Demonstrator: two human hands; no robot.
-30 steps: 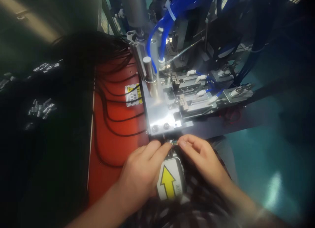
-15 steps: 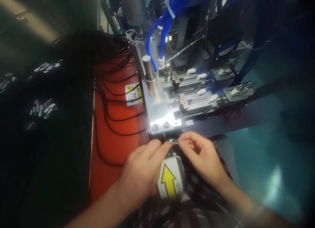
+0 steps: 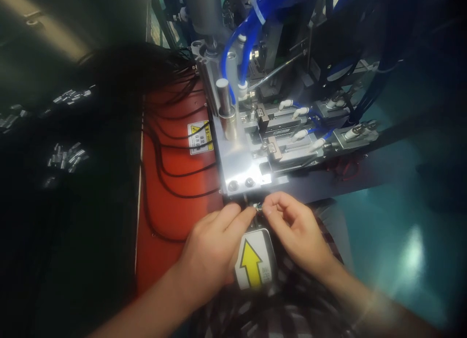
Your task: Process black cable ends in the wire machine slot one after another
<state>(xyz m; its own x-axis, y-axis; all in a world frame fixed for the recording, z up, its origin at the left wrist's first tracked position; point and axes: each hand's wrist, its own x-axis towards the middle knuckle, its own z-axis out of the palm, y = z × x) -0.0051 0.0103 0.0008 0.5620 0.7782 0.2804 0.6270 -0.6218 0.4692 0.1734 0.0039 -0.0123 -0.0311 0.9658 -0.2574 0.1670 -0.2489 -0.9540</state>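
Note:
Just below the front edge of a metal machine block (image 3: 237,168), my two hands meet almost fingertip to fingertip. My left hand (image 3: 215,240) has its fingers pressed together, and what lies under them is hidden. My right hand (image 3: 292,226) pinches one end of a small shiny metal piece (image 3: 259,208) between thumb and forefinger. That piece spans the narrow gap between the hands; its kind is too small to make out. Beneath them sits a white plate with a yellow arrow (image 3: 251,265).
A red panel (image 3: 171,182) crossed by black cables lies to the left, bearing a warning label (image 3: 200,137). Small clear pieces (image 3: 67,155) lie scattered on the dark surface farther left. Pneumatic cylinders (image 3: 292,153) and blue hoses (image 3: 251,26) fill the back right.
The camera view has shifted slightly, so the machine sits a little higher and to the right. Both hands keep nearly the same pose at the small metal piece.

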